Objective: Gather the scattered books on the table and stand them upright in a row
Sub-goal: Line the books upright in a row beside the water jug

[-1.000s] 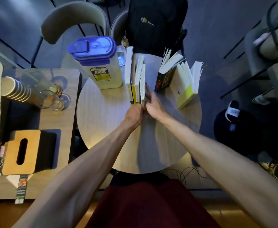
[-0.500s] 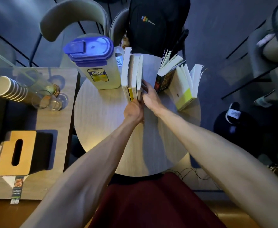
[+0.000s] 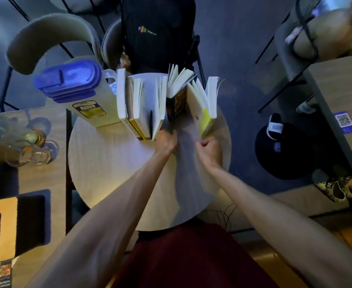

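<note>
Fingers (image 3: 172,133) of the left hand (image 3: 166,141) curled in against the bottom corner of the last book in the row (image 3: 157,109), propping it more than gripping it, though can't tell for sure whether anything is actually pinched. Right hand (image 3: 210,151) balled into a loose fist just below the yellow-and-white book (image 3: 204,118), nothing visibly in it.

Row of books (image 3: 129,100) standing at the far side of the counter (image 3: 112,163), leaning on the big water jug (image 3: 81,94). Two stragglers off to the right, upright but fanned wide open: a dark one (image 3: 176,104) and the yellow-and-white one.

Main worries from here:
- splayed pages, so probably floppy and quick to tip once nudged
- let go with the left and that end book likely sags open or slides out
- shove the row too hard leftward and maybe the jug shifts

Edges: yellow-and-white book close to the right rim, all the books backed up near the far rim with a backpack (image 3: 158,34) on a chair right behind. Not much slack there. Plenty of bare counter on the near side though, so better to pull stuff toward the body than push away
</note>
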